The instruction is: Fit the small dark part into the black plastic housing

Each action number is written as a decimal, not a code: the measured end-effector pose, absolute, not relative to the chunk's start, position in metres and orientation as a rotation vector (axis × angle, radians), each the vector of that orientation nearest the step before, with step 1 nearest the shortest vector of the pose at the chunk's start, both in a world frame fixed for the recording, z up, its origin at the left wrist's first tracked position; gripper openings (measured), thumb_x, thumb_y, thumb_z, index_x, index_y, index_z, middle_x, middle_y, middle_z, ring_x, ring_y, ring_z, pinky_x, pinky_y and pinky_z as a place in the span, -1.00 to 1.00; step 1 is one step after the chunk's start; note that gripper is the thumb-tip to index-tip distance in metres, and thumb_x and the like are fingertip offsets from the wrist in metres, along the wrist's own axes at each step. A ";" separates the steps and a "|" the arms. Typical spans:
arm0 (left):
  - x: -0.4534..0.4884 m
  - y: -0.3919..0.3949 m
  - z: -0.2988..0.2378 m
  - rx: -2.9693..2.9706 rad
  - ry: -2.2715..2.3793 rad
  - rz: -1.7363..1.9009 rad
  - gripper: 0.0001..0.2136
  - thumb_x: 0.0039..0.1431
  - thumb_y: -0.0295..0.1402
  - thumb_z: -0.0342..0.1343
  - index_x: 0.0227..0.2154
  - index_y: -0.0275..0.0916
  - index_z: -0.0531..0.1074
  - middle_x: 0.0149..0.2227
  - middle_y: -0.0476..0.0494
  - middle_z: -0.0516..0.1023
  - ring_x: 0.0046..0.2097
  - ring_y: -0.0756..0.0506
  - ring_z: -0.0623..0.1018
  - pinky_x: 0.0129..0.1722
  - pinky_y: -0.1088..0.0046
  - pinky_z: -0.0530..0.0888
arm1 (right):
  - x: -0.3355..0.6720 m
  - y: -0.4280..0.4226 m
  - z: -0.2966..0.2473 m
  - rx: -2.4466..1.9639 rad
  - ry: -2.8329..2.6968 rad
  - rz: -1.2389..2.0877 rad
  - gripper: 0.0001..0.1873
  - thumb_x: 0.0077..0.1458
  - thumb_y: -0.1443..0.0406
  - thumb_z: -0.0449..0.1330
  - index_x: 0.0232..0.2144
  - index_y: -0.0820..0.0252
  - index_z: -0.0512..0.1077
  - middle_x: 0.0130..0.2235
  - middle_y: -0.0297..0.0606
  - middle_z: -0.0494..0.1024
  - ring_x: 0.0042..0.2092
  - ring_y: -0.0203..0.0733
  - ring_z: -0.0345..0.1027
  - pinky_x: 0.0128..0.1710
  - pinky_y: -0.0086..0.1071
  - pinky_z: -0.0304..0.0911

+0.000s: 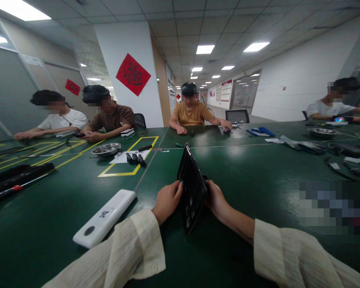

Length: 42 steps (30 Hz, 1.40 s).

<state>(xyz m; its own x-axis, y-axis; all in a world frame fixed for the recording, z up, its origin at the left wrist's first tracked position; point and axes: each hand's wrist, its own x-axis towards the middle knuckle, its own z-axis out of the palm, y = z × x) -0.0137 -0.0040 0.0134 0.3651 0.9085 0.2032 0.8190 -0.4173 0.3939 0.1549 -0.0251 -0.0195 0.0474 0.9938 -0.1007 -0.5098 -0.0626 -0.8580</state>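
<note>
We hold a black panel [192, 192] on edge between our two hands. It is tilted so that its top end points away from us and its lower end comes down to the green bench [252, 172]; we cannot tell if it touches. Our left hand [167, 202] presses the panel's left face with curled fingers, and our right hand [217, 200] clasps the other side, so each grip is closed on the panel. Just to the left a white bar [105, 219] lies flat on the bench. Farther off are a metal bowl [107, 149] and a sheet of paper [121, 158] with small black parts. A person in a yellow shirt [192, 114] sits opposite.
</note>
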 end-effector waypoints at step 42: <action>-0.012 -0.005 0.016 2.402 1.531 0.529 -0.62 0.22 -0.27 -0.29 -0.48 -0.28 0.40 -0.46 -0.13 0.47 -0.38 -0.05 0.45 -0.40 0.50 0.23 | 0.156 -0.024 -0.024 -0.899 -0.722 1.443 -0.77 -0.09 0.12 0.11 -0.51 0.17 0.32 -0.61 -0.42 0.33 -0.60 -0.31 0.17 -0.66 -0.48 -0.03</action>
<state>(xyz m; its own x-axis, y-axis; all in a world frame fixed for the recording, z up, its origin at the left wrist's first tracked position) -0.0124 -0.0054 0.0156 0.3840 0.9076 0.1700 0.8191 -0.4198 0.3910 0.1563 -0.0243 -0.0235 0.0284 0.9938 -0.1078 -0.5092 -0.0784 -0.8570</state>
